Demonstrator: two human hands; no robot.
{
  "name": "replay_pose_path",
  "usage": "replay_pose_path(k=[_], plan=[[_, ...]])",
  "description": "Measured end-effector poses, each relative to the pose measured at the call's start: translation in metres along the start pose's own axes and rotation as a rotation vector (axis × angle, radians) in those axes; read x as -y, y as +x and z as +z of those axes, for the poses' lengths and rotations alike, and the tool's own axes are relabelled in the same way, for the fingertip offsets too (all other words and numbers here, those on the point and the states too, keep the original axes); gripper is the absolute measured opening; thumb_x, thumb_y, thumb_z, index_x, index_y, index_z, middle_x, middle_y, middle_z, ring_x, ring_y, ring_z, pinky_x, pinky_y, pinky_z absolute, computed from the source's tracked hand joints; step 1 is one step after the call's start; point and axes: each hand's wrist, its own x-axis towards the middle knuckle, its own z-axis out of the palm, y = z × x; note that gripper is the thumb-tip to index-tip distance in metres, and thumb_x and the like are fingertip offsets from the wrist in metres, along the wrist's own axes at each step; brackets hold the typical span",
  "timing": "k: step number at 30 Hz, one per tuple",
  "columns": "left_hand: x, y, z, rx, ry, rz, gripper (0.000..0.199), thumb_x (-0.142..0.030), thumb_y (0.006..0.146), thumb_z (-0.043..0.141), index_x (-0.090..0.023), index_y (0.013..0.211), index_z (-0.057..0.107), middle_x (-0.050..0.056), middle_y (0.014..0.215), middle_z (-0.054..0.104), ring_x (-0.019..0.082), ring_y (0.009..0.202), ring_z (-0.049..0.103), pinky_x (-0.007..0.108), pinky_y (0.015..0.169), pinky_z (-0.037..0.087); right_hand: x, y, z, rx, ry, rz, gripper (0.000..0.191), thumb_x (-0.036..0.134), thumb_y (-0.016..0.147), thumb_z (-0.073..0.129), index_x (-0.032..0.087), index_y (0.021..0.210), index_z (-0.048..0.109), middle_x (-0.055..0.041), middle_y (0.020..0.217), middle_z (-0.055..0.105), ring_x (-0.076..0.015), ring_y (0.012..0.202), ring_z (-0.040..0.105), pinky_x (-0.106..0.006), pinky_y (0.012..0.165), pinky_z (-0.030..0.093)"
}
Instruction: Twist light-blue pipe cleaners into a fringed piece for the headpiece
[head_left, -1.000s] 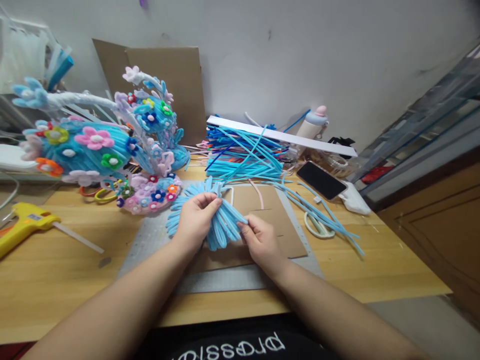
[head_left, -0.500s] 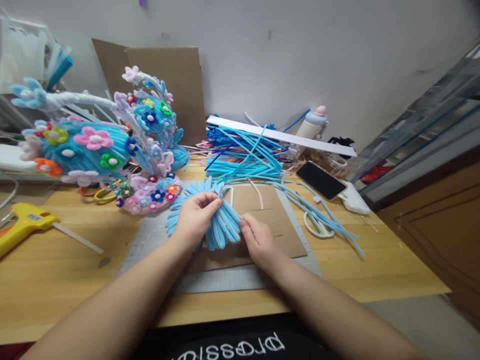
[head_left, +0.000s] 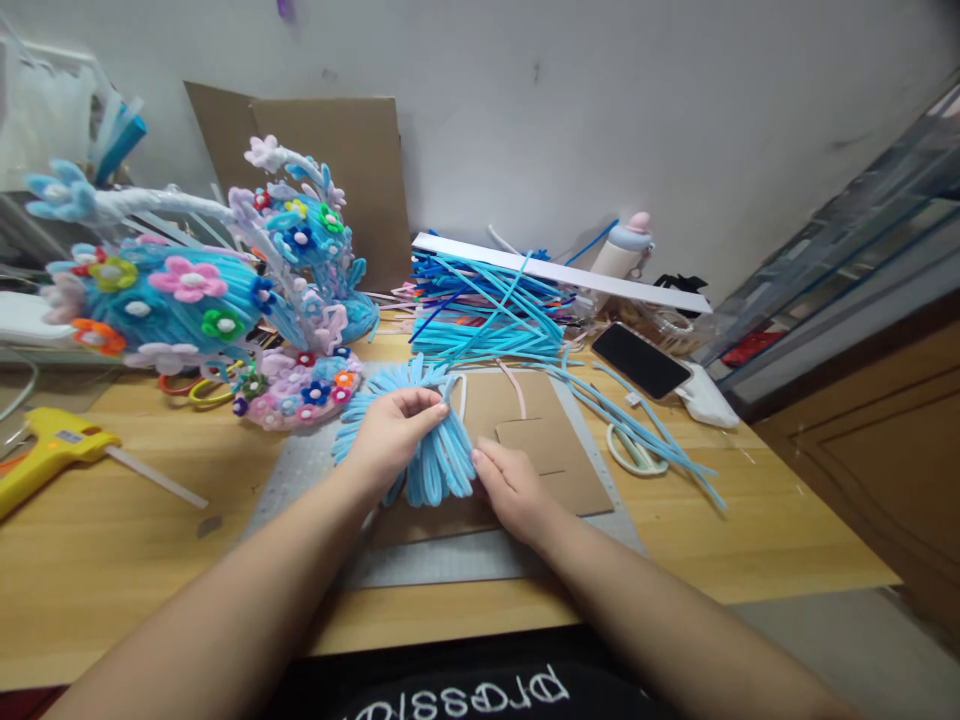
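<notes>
Fanning from left hand: blue loops, long axes left and nearward.

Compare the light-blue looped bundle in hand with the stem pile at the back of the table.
Shape: the looped bundle fans out in bent loops; the stem pile is mostly straight lengths, some crossing.
Colour: the looped bundle is light blue; the stem pile mixes turquoise and darker blues.
Handling: the left hand grips the looped bundle, with the right hand at its edge; neither touches the stem pile.
Shared: many slim, mainly blue strands.
</notes>
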Motion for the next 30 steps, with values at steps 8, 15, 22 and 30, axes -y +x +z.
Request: replay_pose_path(k=[8, 15, 22, 30], plan=[[0.003, -0.001, 0.001, 0.038, 0.158, 0.044, 0.018, -0.029, 0.061, 0.067, -0.013, 0.069, 0.062, 0.002, 0.062, 0.060, 0.012, 0.054, 0.053, 0.023, 0.053, 0.040, -0.004, 0.000, 0.004, 0.055, 0.084, 0.052, 0.036, 0.036, 0.090, 0.032, 0.018, 0.062, 0.046, 0.0017, 0.055, 0.047, -0.0119, 0.054, 0.045, -0.023, 0.053, 0.033], [-0.007, -0.012, 0.003, 0.248, 0.481, 0.077, 0.015, -0.030, 0.064, 0.062, -0.015, 0.066, 0.063, 0.000, 0.061, 0.059, 0.013, 0.055, 0.050, 0.022, 0.054, 0.039, 0.000, 0.007, -0.017, -0.165, 0.134, -0.138, 0.026, 0.028, 0.087, 0.039, 0.023, 0.111, 0.048, -0.0063, 0.099, 0.053, -0.0171, 0.088, 0.051, -0.031, 0.077, 0.041], [-0.008, -0.015, 0.005, 0.340, 0.505, 0.056, 0.015, -0.030, 0.066, 0.059, -0.016, 0.064, 0.061, -0.001, 0.060, 0.056, 0.013, 0.057, 0.049, 0.022, 0.056, 0.038, 0.002, 0.011, -0.029, -0.042, 0.042, -0.287, 0.015, 0.023, 0.085, 0.045, 0.021, 0.092, 0.058, -0.0060, 0.089, 0.056, -0.0179, 0.087, 0.051, -0.033, 0.079, 0.040], [-0.001, -0.016, 0.007, 0.228, 0.552, 0.156, 0.014, -0.027, 0.067, 0.057, -0.016, 0.070, 0.065, 0.001, 0.065, 0.062, 0.015, 0.060, 0.053, 0.024, 0.056, 0.039, 0.006, 0.002, -0.012, -0.187, 0.017, -0.052, 0.021, 0.030, 0.081, 0.050, 0.018, 0.064, 0.053, -0.0009, 0.064, 0.048, -0.0133, 0.062, 0.045, -0.026, 0.058, 0.036]])
